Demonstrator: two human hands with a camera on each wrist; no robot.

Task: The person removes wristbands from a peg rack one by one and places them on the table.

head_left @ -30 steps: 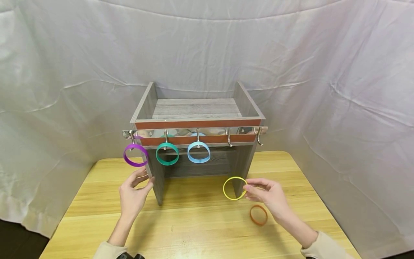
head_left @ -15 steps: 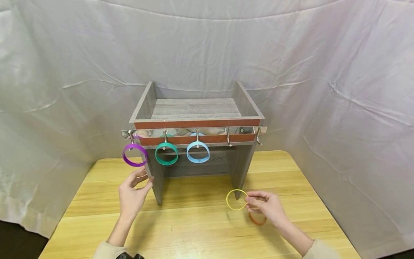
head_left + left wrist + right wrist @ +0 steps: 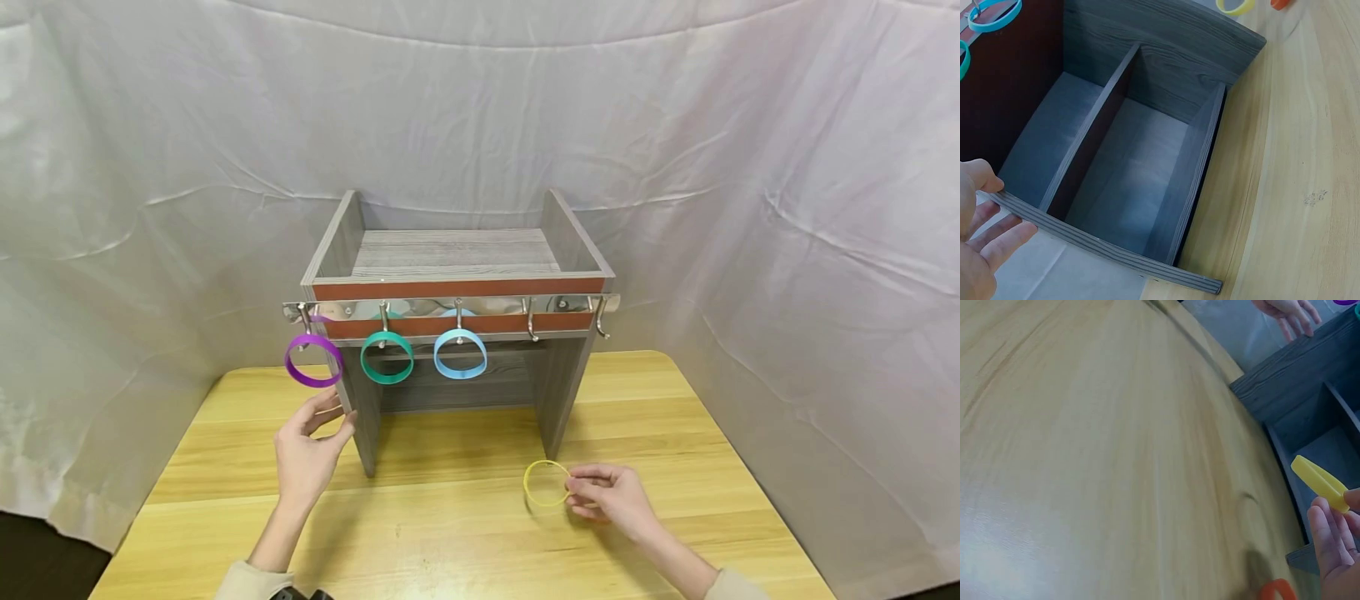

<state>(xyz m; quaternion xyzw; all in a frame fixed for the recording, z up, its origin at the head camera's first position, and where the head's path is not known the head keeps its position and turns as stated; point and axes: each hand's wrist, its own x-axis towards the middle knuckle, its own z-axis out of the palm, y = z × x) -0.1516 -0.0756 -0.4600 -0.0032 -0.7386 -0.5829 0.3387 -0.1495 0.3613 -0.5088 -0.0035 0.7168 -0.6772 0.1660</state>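
Observation:
Between thumb and fingers my right hand (image 3: 609, 498) pinches a yellow silicone wristband (image 3: 1319, 481), held just above the table at the right. An orange wristband (image 3: 1277, 589) lies on the table close by; in the head view the right hand hides it. My left hand (image 3: 306, 454) grips the front edge of the grey wooden shelf's left side panel (image 3: 1110, 245), thumb on the inner face and fingers outside. Along the shelf's front, a metal hook rail (image 3: 491, 307) carries a purple wristband (image 3: 289, 367), a green wristband (image 3: 387, 378) and a light blue wristband (image 3: 461, 372).
The two rightmost hooks, one of them a metal hook (image 3: 602, 321) at the rail's end, hold no band. The shelf stands on a light wooden table (image 3: 450, 542). Grey cloth (image 3: 480, 117) hangs behind and at both sides.
My right hand has lowered the yellow wristband toward the table, away from the rail, and now covers the orange wristband in the head view. The left hand stays on the side panel.

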